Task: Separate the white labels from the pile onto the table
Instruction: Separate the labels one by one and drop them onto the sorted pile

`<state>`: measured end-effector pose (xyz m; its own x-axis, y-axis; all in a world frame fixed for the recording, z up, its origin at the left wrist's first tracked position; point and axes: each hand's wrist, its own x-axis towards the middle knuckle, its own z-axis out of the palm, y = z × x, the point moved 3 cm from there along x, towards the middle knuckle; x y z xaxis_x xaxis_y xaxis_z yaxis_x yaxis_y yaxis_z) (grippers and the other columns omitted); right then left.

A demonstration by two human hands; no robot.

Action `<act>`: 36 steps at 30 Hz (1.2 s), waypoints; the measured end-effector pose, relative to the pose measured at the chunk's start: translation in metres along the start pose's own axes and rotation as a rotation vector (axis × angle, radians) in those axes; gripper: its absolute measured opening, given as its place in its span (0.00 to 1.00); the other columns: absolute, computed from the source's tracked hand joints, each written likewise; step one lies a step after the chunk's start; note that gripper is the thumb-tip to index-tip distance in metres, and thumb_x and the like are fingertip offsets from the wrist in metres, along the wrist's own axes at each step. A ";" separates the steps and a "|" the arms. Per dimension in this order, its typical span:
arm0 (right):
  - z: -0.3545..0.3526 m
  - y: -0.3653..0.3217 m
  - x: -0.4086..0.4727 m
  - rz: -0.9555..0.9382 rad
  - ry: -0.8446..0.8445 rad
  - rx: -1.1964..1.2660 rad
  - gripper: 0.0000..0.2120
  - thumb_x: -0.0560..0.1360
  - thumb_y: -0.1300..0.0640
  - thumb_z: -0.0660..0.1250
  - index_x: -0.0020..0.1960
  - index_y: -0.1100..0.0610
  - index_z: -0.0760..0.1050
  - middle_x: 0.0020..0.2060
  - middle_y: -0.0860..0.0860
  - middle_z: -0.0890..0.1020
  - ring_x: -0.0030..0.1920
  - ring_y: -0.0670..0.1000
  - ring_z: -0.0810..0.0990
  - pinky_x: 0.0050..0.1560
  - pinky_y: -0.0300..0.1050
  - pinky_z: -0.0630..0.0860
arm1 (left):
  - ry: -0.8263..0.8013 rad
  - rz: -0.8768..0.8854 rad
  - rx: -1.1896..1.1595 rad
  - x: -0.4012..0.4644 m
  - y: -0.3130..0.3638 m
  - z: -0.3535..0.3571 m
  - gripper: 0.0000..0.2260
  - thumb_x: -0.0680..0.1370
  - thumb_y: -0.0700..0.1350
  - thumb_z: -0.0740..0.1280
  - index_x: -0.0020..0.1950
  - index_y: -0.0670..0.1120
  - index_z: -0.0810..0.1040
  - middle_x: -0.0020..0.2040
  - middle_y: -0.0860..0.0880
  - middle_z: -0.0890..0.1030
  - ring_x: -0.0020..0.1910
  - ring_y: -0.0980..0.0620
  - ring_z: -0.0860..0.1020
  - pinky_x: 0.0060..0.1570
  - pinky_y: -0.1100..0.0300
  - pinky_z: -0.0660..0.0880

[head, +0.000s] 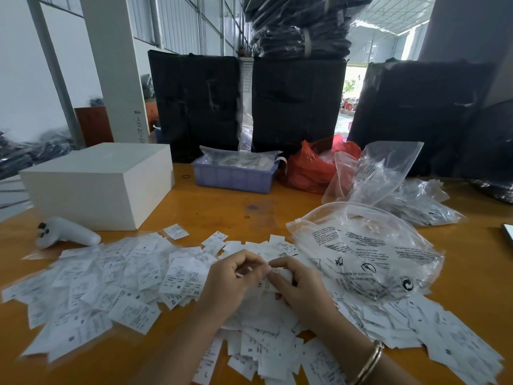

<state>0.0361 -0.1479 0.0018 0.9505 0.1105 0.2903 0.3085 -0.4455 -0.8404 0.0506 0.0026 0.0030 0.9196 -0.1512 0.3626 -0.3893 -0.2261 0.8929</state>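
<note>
A wide pile of white printed labels covers the near part of the orange table, spreading from far left to lower right. My left hand and my right hand meet above the pile's middle. Both pinch the same small white label marked XL between thumb and fingertips. More labels lie heaped under and in front of my wrists. A gold bangle sits on my right wrist.
A clear printed plastic bag lies right of my hands, with more bags behind it. A white box, a white controller, a purple bin and a red bag stand farther back before black bundles.
</note>
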 end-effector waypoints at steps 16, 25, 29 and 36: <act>-0.007 0.009 0.002 -0.014 0.199 0.189 0.10 0.75 0.64 0.68 0.44 0.49 0.74 0.30 0.48 0.81 0.28 0.41 0.76 0.31 0.31 0.72 | -0.031 -0.133 -0.150 0.003 -0.006 -0.002 0.12 0.73 0.37 0.72 0.49 0.54 0.81 0.43 0.48 0.81 0.41 0.51 0.83 0.41 0.63 0.79; -0.004 0.004 0.000 -0.023 0.134 0.057 0.13 0.75 0.60 0.67 0.43 0.41 0.76 0.34 0.39 0.83 0.32 0.39 0.79 0.35 0.33 0.75 | 0.010 -0.096 -0.051 0.002 -0.006 -0.003 0.11 0.73 0.42 0.73 0.48 0.58 0.81 0.39 0.59 0.81 0.38 0.59 0.81 0.38 0.69 0.75; 0.002 -0.001 -0.002 -0.064 0.073 -0.013 0.15 0.75 0.59 0.68 0.42 0.37 0.77 0.37 0.39 0.83 0.38 0.41 0.82 0.41 0.41 0.80 | -0.013 -0.089 -0.046 0.002 -0.006 -0.003 0.10 0.74 0.42 0.72 0.51 0.55 0.80 0.36 0.59 0.80 0.38 0.58 0.81 0.38 0.68 0.75; -0.005 0.002 0.001 -0.032 0.166 0.052 0.18 0.73 0.64 0.69 0.40 0.39 0.78 0.36 0.34 0.82 0.36 0.38 0.80 0.39 0.28 0.72 | -0.057 -0.105 -0.073 0.002 -0.007 -0.002 0.11 0.75 0.43 0.71 0.52 0.58 0.79 0.42 0.52 0.85 0.44 0.56 0.82 0.46 0.66 0.77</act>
<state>0.0375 -0.1533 0.0029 0.9223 -0.0263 0.3856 0.3443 -0.3972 -0.8507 0.0554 0.0060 -0.0023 0.9498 -0.1853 0.2522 -0.2842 -0.1736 0.9429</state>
